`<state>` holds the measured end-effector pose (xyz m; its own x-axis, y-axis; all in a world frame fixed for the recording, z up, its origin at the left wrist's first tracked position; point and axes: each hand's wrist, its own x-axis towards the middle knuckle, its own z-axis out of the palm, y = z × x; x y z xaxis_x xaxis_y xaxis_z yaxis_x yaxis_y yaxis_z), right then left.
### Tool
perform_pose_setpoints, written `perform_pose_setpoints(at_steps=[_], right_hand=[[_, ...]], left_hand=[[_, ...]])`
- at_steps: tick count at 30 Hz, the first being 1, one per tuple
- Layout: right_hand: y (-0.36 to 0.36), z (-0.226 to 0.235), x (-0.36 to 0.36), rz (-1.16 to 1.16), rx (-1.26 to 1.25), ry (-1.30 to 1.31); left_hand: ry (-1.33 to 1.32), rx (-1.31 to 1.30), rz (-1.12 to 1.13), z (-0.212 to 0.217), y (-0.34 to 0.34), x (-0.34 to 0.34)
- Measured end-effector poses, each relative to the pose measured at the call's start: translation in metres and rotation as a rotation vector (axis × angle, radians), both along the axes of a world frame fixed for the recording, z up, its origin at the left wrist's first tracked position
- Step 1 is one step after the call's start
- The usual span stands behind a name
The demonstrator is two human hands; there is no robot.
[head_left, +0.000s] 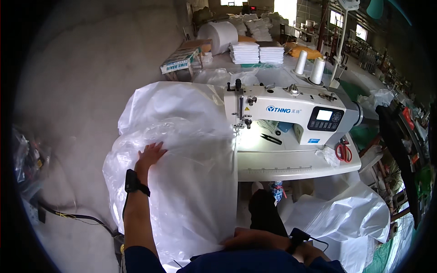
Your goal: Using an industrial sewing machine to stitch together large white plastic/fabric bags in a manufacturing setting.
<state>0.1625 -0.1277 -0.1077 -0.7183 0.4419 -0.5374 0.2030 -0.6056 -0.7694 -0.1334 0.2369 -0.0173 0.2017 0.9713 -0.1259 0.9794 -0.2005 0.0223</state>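
A large white plastic sheet [195, 182] hangs and spreads at the left of the sewing machine, its right edge running straight down from beside the needle toward the person's body. Its left part is crinkled and shiny, and the bulk of it bulges out over the left side of the table. The left hand [151, 156] lies on the crinkled part with its fingers spread, the palm turned down to the plastic. The right hand [248, 237] is low, close to the body, at the sheet's lower right corner; its fingertips are hidden, so I cannot tell whether they pinch the edge or only rest by it. A dark strap with a small box sits on each wrist.

The white sewing machine [277, 102] stands just right of the sheet, its lamp lighting the needle area and its small screen lit. On the table [259, 160], under the machine's arm, lie black snips [271, 139]; red-handled scissors [347, 154] lie near the right end. Two white spools [317, 71] stand behind the machine. Farther back are stacks of folded white sheets [244, 53] and a big white roll [218, 37]. More white plastic [341, 209] lies in folds below the table, at the right.
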Motion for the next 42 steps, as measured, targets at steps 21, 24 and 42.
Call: perform_pose_setpoints(at_steps=[21, 24, 42], right_hand=[[0.032, -0.016, -0.007, -1.091, 0.57, -0.051], [0.042, -0.004, 0.0, -1.047, 0.601, -0.154], [0.067, -0.005, -0.001, -0.923, 1.104, -0.663]], left_hand=[[-0.417, 0.004, -0.397, -0.024, -0.292, 0.15], [-0.454, -0.036, -0.437, -0.018, -0.301, 0.161], [-0.494, 0.625, -0.232, -0.041, -0.177, 0.068]])
